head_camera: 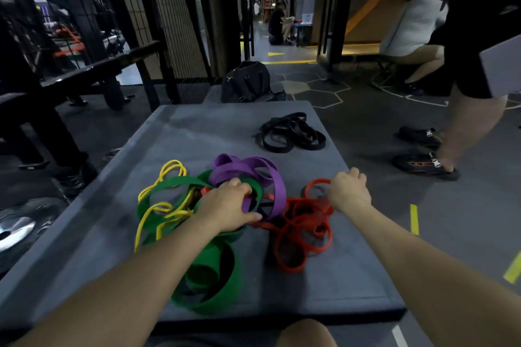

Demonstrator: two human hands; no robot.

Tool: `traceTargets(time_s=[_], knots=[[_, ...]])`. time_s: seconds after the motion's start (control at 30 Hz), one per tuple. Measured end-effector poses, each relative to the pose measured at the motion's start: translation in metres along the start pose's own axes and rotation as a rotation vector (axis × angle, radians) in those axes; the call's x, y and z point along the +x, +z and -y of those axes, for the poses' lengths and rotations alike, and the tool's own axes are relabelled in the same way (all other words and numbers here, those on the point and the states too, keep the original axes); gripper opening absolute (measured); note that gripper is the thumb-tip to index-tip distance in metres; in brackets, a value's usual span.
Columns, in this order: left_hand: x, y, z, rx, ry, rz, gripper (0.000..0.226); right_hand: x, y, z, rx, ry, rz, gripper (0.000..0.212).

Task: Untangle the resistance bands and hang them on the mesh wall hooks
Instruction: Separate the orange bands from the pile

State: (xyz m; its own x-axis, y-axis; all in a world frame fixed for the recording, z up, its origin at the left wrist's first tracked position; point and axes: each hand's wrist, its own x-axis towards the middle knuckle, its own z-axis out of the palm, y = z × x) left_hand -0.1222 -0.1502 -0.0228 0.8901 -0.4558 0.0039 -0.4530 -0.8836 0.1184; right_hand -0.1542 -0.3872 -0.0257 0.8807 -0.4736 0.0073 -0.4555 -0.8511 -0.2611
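Here, a grey padded bench [180,132] fills the middle of the frame, and a knot of coloured resistance bands lies on its near half. The left hand [228,207] reaches into the centre of the pile: its grip is curled, fingers hooked around the purple band [248,170] and the green band beneath it, thumb stretched out along the lower side. The wide green band [210,284] spreads from the centre left down to the lower middle, where it coils near the bench's front edge. A thin yellow band [163,207] loops through it at the centre left. The right hand [349,190], right of centre, has its grip closed into a fist around a strand of the red bands [298,236], which pile up in loose loops just below and left of that hand; one red loop stands up beside the knuckles. The red pile touches the purple and green ones at the middle.

Farther back, toward the upper right part of the bench, a separate heap of black bands [293,132] lies well apart from the coloured tangle. A black bag [246,82] sits on the floor behind the bench. Black mesh wall panels [166,8] rise at the upper left. At the right edge a person's legs and dark shoes [423,162] stand on the floor, and another person sits on a stool [386,67] at the upper right.
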Motion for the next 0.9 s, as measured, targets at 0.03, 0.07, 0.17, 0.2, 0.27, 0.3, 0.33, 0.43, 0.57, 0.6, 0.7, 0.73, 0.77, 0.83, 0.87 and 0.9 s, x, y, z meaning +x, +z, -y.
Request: traceTargets(time_s=[0.03, 0.07, 0.17, 0.2, 0.27, 0.3, 0.33, 0.43, 0.57, 0.6, 0.7, 0.73, 0.77, 0.83, 0.87, 0.9], knots=[[0.0, 0.001, -0.003, 0.041, -0.003, 0.004, 0.061, -0.001, 0.0, 0.001, -0.04, -0.033, -0.035, 0.022], [0.0, 0.003, -0.005, 0.089, -0.005, 0.005, 0.058, 0.0, 0.002, 0.002, -0.069, -0.092, -0.072, 0.023], [-0.002, 0.006, -0.004, 0.156, -0.021, -0.039, 0.044, 0.004, 0.01, 0.019, -0.055, -0.301, -0.007, 0.026], [-0.004, 0.005, -0.003, 0.15, -0.03, -0.048, 0.042, 0.003, 0.014, 0.029, -0.041, -0.338, 0.051, 0.027], [-0.008, 0.002, 0.0, 0.135, -0.049, -0.059, 0.038, 0.0, 0.022, 0.045, -0.034, -0.369, 0.117, 0.031], [-0.011, 0.001, 0.002, 0.142, -0.057, -0.071, 0.037, -0.002, 0.027, 0.051, -0.017, -0.371, 0.137, 0.031], [-0.014, 0.0, 0.005, 0.155, -0.061, -0.082, 0.037, -0.003, 0.031, 0.056, -0.005, -0.378, 0.138, 0.03], [-0.023, -0.001, 0.02, 0.122, -0.072, -0.107, 0.043, -0.004, 0.046, 0.062, -0.049, -0.395, 0.186, 0.032], [-0.024, -0.007, 0.045, 0.012, -0.106, -0.105, 0.048, -0.006, 0.05, 0.065, -0.062, -0.399, 0.297, 0.032], [-0.023, -0.009, 0.05, -0.012, -0.118, -0.106, 0.048, -0.006, 0.044, 0.065, -0.045, -0.399, 0.296, 0.031], [-0.02, -0.015, 0.056, -0.078, -0.172, -0.133, 0.05, -0.003, 0.015, 0.066, 0.131, -0.373, 0.191, 0.026], [-0.02, -0.018, 0.056, -0.09, -0.194, -0.151, 0.051, -0.001, 0.004, 0.066, 0.232, -0.34, 0.131, 0.024], [-0.02, -0.021, 0.056, -0.1, -0.216, -0.17, 0.051, 0.001, -0.005, 0.065, 0.33, -0.301, 0.062, 0.023], [-0.019, -0.027, 0.058, -0.137, -0.249, -0.207, 0.044, 0.005, -0.022, 0.062, 0.5, -0.233, -0.07, 0.02], [-0.02, -0.03, 0.061, -0.159, -0.266, -0.226, 0.039, 0.006, -0.029, 0.06, 0.557, -0.19, -0.122, 0.02], [-0.02, -0.032, 0.064, -0.175, -0.289, -0.245, 0.035, 0.007, -0.037, 0.058, 0.599, -0.137, -0.163, 0.021]])
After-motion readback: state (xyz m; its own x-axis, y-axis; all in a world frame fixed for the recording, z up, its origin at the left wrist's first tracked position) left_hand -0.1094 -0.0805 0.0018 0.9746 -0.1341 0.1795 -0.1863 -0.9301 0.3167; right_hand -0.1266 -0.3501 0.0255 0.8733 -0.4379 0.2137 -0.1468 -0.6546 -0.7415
